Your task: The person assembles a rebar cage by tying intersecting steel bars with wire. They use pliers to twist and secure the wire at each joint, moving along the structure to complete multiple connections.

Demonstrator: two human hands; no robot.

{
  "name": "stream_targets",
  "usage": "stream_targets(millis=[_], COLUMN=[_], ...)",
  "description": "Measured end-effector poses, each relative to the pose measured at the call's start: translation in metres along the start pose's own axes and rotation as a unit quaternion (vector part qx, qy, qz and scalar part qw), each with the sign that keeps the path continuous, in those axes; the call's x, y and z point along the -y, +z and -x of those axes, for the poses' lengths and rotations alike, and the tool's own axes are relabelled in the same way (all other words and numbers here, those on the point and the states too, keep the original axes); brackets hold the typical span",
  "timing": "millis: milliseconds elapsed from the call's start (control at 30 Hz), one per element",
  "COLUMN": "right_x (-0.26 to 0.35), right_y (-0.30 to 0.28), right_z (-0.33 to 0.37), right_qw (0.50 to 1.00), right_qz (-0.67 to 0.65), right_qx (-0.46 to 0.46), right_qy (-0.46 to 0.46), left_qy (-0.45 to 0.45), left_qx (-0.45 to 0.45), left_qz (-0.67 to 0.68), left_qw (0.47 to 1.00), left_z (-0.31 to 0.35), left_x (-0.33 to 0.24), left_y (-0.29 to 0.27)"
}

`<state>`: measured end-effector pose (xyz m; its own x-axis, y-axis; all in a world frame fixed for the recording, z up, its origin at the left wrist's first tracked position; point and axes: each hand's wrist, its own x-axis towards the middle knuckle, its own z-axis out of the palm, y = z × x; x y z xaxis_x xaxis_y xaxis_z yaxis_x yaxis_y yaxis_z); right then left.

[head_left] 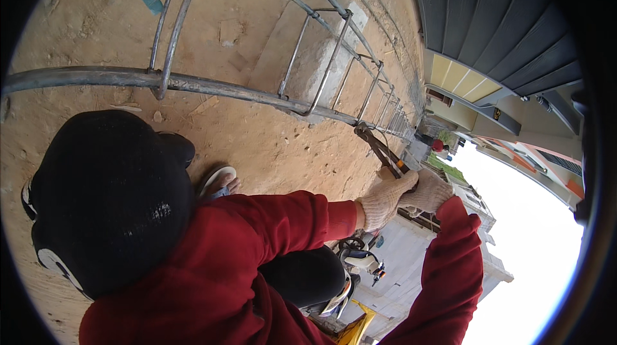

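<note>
My left hand (pixel 384 200), in a pale knitted glove, is wrapped round a handle of rusty long-handled pincers (pixel 380 150). Close beside it, my right hand (pixel 429 192), gloved alike, grips them too; the handle ends are hidden in the gloves. Orange shows on one handle. The pincers' head meets a long grey steel bar (pixel 238 91) of a rebar cage, by one of its crosswise stirrups (pixel 328 65). Whether the jaws grip wire there is too small to tell. Both my arms wear red sleeves.
Under the cage sits a concrete block (pixel 302 56) on sandy ground. A large black rounded shape (pixel 116 197) fills the left, near a sandalled foot (pixel 220 181). Beyond my arms stands a motorbike (pixel 357 258). A person in red (pixel 438 145) is far off; a dark-roofed building (pixel 495 17) is at right.
</note>
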<state>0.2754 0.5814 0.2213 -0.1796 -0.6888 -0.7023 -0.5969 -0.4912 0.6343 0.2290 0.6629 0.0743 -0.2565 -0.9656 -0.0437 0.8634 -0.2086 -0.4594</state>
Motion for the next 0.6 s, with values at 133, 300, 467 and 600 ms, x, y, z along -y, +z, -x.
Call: stream_targets(millis=[133,300,467,600], right_x=[0.001,0.010,0.027,0.061], right_y=[-0.029,-0.041,-0.052,-0.057], right_z=[-0.007,-0.004,0.006,0.022], right_qw=[0.972,0.991,0.920,0.950], right_qz=[0.130,0.087,-0.248,-0.160], right_qx=[-0.045,0.103,0.293,0.225], right_qy=[-0.188,0.006,0.083,0.147], left_qy=[0.019,0.009,0.030,0.085], left_qx=[0.007,0.081,0.028,0.077], left_qz=[0.079,0.240,0.232,0.300], left_qw=[0.997,0.967,0.972,0.947], left_z=[-0.014,0.008,-0.023,-0.035], left_x=[0.004,-0.023,-0.065,-0.061], left_y=[0.059,0.033,-0.009,-0.005])
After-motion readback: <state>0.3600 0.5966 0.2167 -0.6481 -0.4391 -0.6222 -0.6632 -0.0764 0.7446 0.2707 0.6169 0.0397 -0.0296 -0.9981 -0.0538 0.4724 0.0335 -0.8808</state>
